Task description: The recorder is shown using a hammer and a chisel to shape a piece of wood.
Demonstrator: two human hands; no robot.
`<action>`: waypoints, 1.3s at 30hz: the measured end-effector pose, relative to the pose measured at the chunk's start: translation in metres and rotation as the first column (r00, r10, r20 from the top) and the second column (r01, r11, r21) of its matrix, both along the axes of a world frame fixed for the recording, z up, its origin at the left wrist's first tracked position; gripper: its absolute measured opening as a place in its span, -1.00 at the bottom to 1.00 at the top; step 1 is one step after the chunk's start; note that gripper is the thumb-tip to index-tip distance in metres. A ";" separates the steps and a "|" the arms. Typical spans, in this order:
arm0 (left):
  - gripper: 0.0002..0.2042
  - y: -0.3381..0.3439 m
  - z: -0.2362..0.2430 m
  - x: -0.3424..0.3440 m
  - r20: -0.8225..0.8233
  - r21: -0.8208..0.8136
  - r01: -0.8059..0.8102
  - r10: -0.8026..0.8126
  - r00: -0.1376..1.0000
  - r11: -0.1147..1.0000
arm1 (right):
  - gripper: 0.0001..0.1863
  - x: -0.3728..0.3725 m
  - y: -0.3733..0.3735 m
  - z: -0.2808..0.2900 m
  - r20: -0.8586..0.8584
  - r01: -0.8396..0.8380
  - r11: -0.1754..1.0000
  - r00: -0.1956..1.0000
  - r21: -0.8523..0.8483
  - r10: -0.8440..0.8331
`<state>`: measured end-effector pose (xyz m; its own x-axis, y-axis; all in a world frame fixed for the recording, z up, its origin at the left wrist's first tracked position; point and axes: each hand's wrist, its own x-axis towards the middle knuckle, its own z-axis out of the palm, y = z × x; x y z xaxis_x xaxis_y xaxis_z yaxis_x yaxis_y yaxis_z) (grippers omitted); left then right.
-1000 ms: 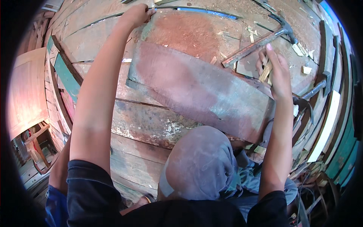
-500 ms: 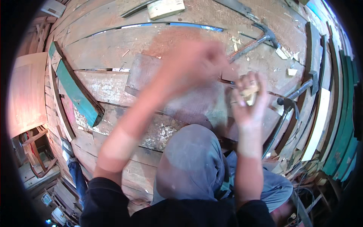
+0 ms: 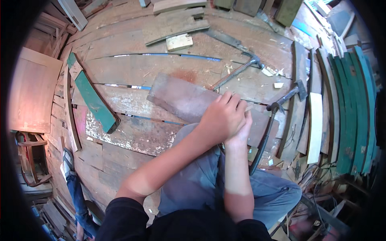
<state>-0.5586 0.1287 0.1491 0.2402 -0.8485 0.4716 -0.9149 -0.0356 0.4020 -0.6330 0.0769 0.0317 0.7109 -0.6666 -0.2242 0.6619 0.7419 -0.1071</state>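
In front of my raised knee, my left hand [image 3: 225,115] lies over my right hand [image 3: 240,133], its fingers curled down. Both hands are together, and the left covers most of the right palm and fingers. A pale tip of a small piece of wood [image 3: 248,108] shows at the fingertips of the right hand; the rest is hidden. Under and beyond the hands lies a smooth brown board [image 3: 181,96]. Close on the right rests a hammer with a dark handle [image 3: 262,138].
A claw hammer [image 3: 237,72] lies beyond the board, another hammer [image 3: 289,94] to the right. A green plank [image 3: 91,98] lies at left, a pale wood block [image 3: 179,42] far off. Green boards [image 3: 350,112] line the right. Another person's jeans leg [image 3: 78,197] shows at lower left.
My left hand has come down from the air onto my right hand, which held pale wood in its open-facing palm. The view has shifted, showing more of the far floor.
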 end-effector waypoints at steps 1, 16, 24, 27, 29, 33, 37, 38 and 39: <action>-0.75 0.001 0.006 -0.004 -0.031 -0.040 -0.026 0.025 0.999 0.999 | -0.36 0.000 -0.002 0.012 -0.025 -0.035 0.999 0.999 0.038 0.036; -0.59 0.001 0.034 -0.056 -0.756 -0.589 -0.459 -0.654 0.021 0.665 | -0.76 -0.041 -0.025 0.110 -0.094 0.270 0.956 0.961 0.111 -0.261; -0.77 0.043 -0.034 0.010 -0.699 -0.163 -0.861 -0.672 -0.245 0.483 | -0.82 -0.025 -0.010 0.144 -0.628 -0.441 0.452 0.620 -0.775 -0.471; -0.78 0.031 -0.053 0.021 -0.693 -0.134 -0.857 -0.665 -0.278 0.497 | -0.88 -0.003 -0.034 0.184 -0.050 -0.413 -0.429 0.765 -0.804 -0.642; -0.78 0.024 -0.051 0.020 -0.710 -0.133 -0.860 -0.653 -0.264 0.493 | -0.91 0.015 -0.076 0.210 0.144 -0.342 -0.726 0.845 -0.597 -0.515; -0.79 0.016 -0.039 0.019 -0.723 -0.017 -0.871 -0.608 -0.328 0.491 | -0.80 0.032 -0.225 0.303 0.305 -0.320 -0.941 0.912 0.106 -0.275; -0.81 -0.008 -0.059 0.017 -0.678 -0.011 -0.847 -0.626 -0.385 0.532 | 0.00 -0.018 -0.394 0.400 0.327 -1.000 -0.020 0.017 -0.008 -0.945; -0.81 -0.008 -0.057 0.017 -0.678 0.004 -0.848 -0.622 -0.392 0.529 | 0.20 -0.021 -0.407 0.388 0.647 -0.991 0.134 -0.100 0.003 -0.756; -0.81 -0.006 -0.058 0.015 -0.679 0.029 -0.850 -0.613 -0.403 0.526 | 0.17 -0.019 -0.418 0.376 0.575 -0.986 0.108 -0.164 -0.131 -0.802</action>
